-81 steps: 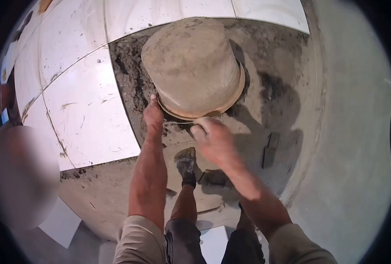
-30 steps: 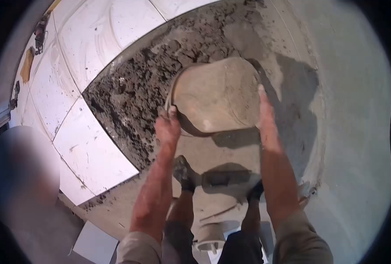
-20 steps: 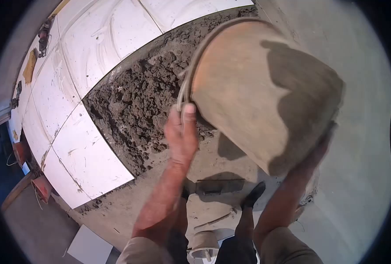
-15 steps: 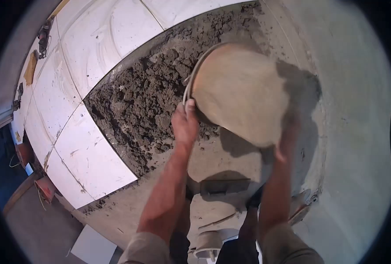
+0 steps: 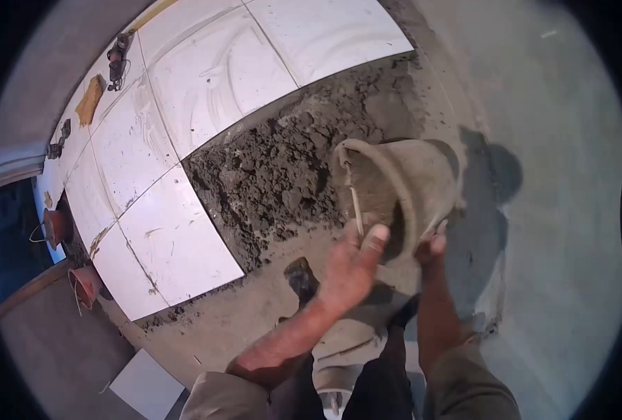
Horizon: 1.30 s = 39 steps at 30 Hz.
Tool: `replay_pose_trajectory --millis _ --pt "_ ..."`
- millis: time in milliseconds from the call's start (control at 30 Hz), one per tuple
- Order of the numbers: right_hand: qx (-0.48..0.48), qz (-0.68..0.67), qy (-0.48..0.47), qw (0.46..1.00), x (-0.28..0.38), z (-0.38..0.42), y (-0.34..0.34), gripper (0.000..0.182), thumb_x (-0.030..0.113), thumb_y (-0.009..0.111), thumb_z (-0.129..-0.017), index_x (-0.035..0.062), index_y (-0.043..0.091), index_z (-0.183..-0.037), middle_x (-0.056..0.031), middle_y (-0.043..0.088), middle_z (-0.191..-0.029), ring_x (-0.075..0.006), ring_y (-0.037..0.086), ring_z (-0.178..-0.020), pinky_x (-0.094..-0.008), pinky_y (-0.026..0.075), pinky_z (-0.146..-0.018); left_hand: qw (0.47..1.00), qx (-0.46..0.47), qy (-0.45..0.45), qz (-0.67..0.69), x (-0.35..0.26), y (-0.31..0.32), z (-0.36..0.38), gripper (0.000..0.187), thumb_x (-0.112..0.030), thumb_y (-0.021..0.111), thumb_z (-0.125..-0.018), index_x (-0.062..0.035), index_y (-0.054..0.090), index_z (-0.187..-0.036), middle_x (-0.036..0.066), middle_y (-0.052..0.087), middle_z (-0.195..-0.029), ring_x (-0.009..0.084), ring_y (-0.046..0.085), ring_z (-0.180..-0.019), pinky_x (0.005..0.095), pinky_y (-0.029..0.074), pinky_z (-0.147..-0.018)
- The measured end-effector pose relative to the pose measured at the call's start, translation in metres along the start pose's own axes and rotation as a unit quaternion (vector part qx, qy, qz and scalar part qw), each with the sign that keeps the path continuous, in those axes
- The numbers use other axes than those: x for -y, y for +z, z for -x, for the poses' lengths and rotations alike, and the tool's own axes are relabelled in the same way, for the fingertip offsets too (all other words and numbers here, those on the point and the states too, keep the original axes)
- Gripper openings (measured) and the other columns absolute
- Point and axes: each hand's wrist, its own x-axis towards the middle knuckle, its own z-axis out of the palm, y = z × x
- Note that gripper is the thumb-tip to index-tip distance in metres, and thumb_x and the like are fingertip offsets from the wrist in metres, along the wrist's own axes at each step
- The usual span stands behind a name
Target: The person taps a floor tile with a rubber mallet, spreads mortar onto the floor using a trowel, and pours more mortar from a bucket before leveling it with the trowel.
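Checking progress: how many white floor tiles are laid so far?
5 visible: far right, beside it, middle, near, leftmost. More may lie beyond view.

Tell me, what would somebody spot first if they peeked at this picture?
Probably the dirty bucket in the middle, tipped on its side, with the right hand gripping its rim and the left hand open beside it. Just left of it lies a lumpy heap of dark mortar, next to big white floor tiles.

White floor tiles (image 5: 185,91), grey screed (image 5: 549,210)
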Motion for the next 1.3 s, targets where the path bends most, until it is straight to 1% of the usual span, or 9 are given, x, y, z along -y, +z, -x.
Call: replay_pose_trajectory --millis 67,200,400,633,967,1033,1100,1167,1300 --pt "-0.216 0.633 -0.181 0.721 -0.053 0.047 0.056 0.061 0.05 0.031 -0.099 -0.0006 0.042 -0.131 -0.0167 0.049 -0.131 -0.029 0.054 -0.111 -0.0432 0.045 -0.096 0.998 0.028 0.025 0.044 -0.003 0.031 0.032 0.044 -0.035 0.054 -0.096 0.0019 0.05 -0.121 0.0 0.051 -0.067 0.0082 0.048 -0.055 0.0241 0.038 -0.049" --pt "-0.414 0.103 -0.028 0.904 -0.093 0.147 -0.023 0.047 0.033 0.047 -0.096 0.003 0.043 -0.131 -0.0172 0.056 -0.118 -0.0295 0.055 -0.111 -0.0456 0.047 -0.092 0.991 0.105 -0.047 0.065 -0.007 0.074 0.059 0.038 -0.027 0.055 -0.095 0.0034 0.049 -0.117 0.001 0.055 -0.074 0.0091 0.054 -0.059 0.0242 0.043 -0.052" --pt "-0.218 0.619 0.058 0.752 -0.139 0.225 0.023 0.045 0.033 0.05 -0.093 0.003 0.05 -0.126 -0.0135 0.063 -0.11 -0.0249 0.06 -0.103 -0.0404 0.048 -0.087 0.996 0.051 -0.067 0.004 0.043 0.11 0.097 0.028 -0.026 0.055 -0.093 0.0027 0.055 -0.094 0.004 0.056 -0.065 0.0114 0.056 -0.058 0.0255 0.046 -0.054" --pt "-0.035 0.684 -0.039 0.728 -0.121 0.28 0.113 0.05 0.035 0.061 -0.087 0.0056 0.051 -0.127 -0.0116 0.061 -0.107 -0.0237 0.058 -0.101 -0.0358 0.044 -0.089 0.978 0.07 -0.139 -0.14 0.083 0.172 0.17 0.041 -0.03 0.058 -0.089 0.0072 0.059 -0.107 0.01 0.064 -0.072 0.015 0.062 -0.064 0.03 0.05 -0.06" --pt "-0.287 0.466 -0.061 0.834 0.003 0.39 0.06 0.022 0.015 0.062 -0.089 0.005 0.061 -0.109 -0.0095 0.063 -0.101 -0.0165 0.059 -0.098 -0.0307 0.046 -0.083 0.904 0.284 -0.023 -0.319 0.127 0.307 0.18 0.043 -0.033 0.056 -0.09 -0.0001 0.058 -0.118 0.016 0.068 -0.096 0.0239 0.065 -0.092 0.0336 0.049 -0.08" --pt "-0.261 0.543 -0.208 0.77 0.012 0.406 -0.019 0.019 0.016 0.061 -0.089 0.0053 0.064 -0.104 -0.0074 0.064 -0.094 -0.0167 0.061 -0.091 -0.0304 0.047 -0.08 0.899 0.241 0.01 -0.366 0.141 0.321 0.182 0.042 -0.036 0.055 -0.09 -0.0035 0.06 -0.116 0.019 0.066 -0.101 0.0291 0.064 -0.096 0.0369 0.048 -0.084" --pt "-0.199 0.714 -0.449 0.498 0.049 0.421 -0.072 0.015 0.014 0.062 -0.088 0.0065 0.066 -0.1 -0.0071 0.065 -0.092 -0.0161 0.059 -0.08 -0.0322 0.047 -0.074 0.874 0.236 0.079 -0.418 0.148 0.334 0.19 0.042 -0.036 0.054 -0.091 -0.0019 0.06 -0.115 0.021 0.065 -0.102 0.0328 0.064 -0.097 0.0385 0.048 -0.085" --pt "-0.302 0.615 -0.295 0.666 0.082 0.444 -0.11 0.018 0.02 0.062 -0.087 0.0047 0.066 -0.094 -0.0094 0.064 -0.088 -0.0193 0.06 -0.078 -0.0329 0.047 -0.074 0.882 0.208 0.061 -0.419 0.146 0.343 0.204 0.042 -0.036 0.053 -0.091 -0.0019 0.06 -0.115 0.022 0.065 -0.102 0.0343 0.063 -0.098 0.0397 0.048 -0.085" --pt "-0.464 0.453 -0.161 0.744 0.15 0.466 -0.118 0.033 0.037 0.061 -0.084 0.0045 0.066 -0.082 -0.0042 0.059 -0.071 -0.0168 0.056 -0.072 -0.0333 0.043 -0.068 0.882 0.196 0.003 -0.428 0.152 0.361 0.223 0.041 -0.036 0.053 -0.091 -0.0026 0.061 -0.115 0.022 0.065 -0.104 0.0367 0.062 -0.101 0.0415 0.048 -0.085"
